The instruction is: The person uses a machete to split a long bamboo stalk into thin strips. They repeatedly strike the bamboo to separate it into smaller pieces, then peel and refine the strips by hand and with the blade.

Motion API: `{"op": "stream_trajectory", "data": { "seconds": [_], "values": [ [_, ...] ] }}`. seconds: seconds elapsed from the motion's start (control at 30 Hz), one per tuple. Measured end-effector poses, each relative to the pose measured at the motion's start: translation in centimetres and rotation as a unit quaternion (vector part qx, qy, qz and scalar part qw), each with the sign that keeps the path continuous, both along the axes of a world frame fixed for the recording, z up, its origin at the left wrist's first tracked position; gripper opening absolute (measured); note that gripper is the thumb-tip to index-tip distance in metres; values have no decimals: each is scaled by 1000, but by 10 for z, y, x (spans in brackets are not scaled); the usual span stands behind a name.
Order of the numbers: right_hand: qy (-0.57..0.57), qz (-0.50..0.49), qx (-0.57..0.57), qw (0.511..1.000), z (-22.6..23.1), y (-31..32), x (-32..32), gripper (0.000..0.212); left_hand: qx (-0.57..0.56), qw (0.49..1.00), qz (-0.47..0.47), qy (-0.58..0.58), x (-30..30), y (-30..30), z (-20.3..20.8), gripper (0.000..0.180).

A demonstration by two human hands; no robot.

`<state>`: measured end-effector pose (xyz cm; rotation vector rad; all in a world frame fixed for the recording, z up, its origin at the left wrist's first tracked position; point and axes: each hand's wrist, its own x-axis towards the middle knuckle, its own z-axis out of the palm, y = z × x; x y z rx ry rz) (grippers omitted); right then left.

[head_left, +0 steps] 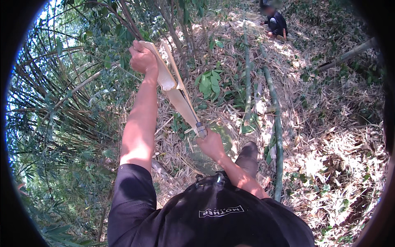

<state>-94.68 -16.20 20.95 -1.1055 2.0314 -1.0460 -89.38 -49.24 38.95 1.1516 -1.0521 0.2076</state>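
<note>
My raised left hand (144, 57) is closed around the upper end of a pale split bamboo piece (163, 76). Its inner face is cream-coloured, and the lower end looks broken off near a node. Lower down and nearer my body, my right hand (212, 144) grips the handle of a machete (183, 108). The broad blade slants up and away to the left, its far part against the bamboo. A narrow bamboo strip (173, 61) runs alongside the piece, split apart from it at the top. Where exactly the blade's tip lies is hidden.
Long green bamboo poles (276, 123) lie on the leaf-strewn ground to my right. Dense bamboo stems and foliage (57, 107) crowd the left side. A person in dark clothes (276, 22) crouches at the far right. A log (349, 53) lies at the right edge.
</note>
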Motion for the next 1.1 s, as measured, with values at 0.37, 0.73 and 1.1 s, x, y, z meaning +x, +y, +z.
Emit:
{"op": "stream_trajectory", "data": {
  "seconds": [0.37, 0.73, 1.1],
  "values": [
    [-27, -10, -16, 999, -40, 22, -5, 53, 31, 999, -10, 5, -10, -1, -10, 51],
    [16, 14, -22, 1000, -4, 37, -3, 46, 8, 999, -37, 11, -3, 3, -9, 52],
    [24, 12, -46, 999, -16, 43, -6, 43, 43, 998, -43, -8, 5, -6, -10, 56]
  ]
}}
